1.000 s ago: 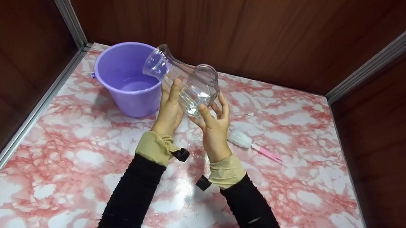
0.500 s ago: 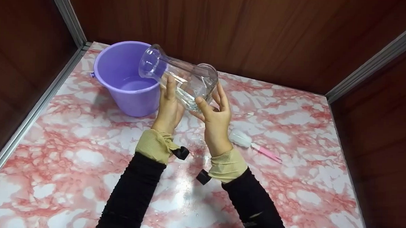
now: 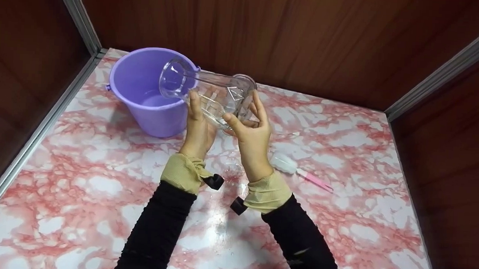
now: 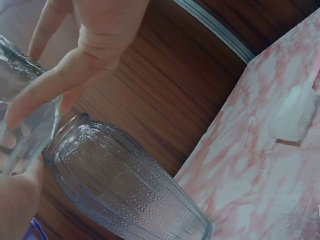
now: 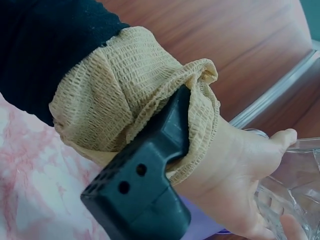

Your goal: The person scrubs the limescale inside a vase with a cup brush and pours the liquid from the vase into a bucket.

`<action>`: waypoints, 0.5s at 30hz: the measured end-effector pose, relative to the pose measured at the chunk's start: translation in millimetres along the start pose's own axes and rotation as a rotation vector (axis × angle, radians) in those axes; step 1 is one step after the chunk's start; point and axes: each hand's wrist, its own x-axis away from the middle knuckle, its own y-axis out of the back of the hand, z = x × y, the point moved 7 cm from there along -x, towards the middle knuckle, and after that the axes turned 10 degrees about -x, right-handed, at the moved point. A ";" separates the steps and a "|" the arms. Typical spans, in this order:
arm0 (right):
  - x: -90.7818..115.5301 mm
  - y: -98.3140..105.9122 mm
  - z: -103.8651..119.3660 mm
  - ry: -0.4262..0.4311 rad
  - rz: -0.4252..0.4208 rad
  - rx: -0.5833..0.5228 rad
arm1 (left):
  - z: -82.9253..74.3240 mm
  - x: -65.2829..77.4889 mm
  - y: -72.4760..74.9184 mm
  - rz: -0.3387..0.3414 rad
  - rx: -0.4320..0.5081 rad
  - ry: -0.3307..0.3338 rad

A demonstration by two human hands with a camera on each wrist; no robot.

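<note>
Both hands hold a clear glass carafe (image 3: 215,80) with a flared mouth and faceted lower body. It lies nearly level, its mouth overlapping the near right rim of a purple bucket (image 3: 159,121) in the head view. My left hand (image 3: 198,130) grips it near the neck, thumb on the near side and fingers seen through the glass. Around the base end curls my right hand (image 3: 254,137). A second glass vessel, a ribbed vase (image 4: 117,175), stands on the table behind; in the head view the carafe and right hand mostly hide it.
A brush with a white sponge head (image 3: 283,164) and pink handle (image 3: 317,181) lies right of my right hand. Water drops (image 3: 231,175) spot the red-and-white marbled table (image 3: 352,232). Dark wood panels (image 3: 300,40) enclose the back and both sides.
The carafe has tipped further towards level, its mouth moving left and down over the bucket's rim. My right hand has raised its base end. Bucket and brush stay put.
</note>
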 end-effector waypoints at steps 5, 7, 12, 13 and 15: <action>-1.9 -0.5 6.2 0.067 0.005 0.159 | 2.4 0.5 -0.1 -0.019 0.024 0.027; -1.9 -1.5 8.4 0.091 0.014 0.205 | 3.1 1.1 0.6 -0.027 0.014 0.038; -1.0 -5.5 13.3 0.135 0.034 0.276 | 2.3 1.4 0.7 -0.035 0.018 0.044; -0.8 -6.4 14.3 0.141 0.038 0.281 | 2.2 1.2 0.4 -0.035 0.026 0.046; -0.6 -8.4 16.5 0.161 0.046 0.300 | 1.7 0.7 1.0 -0.054 0.035 0.048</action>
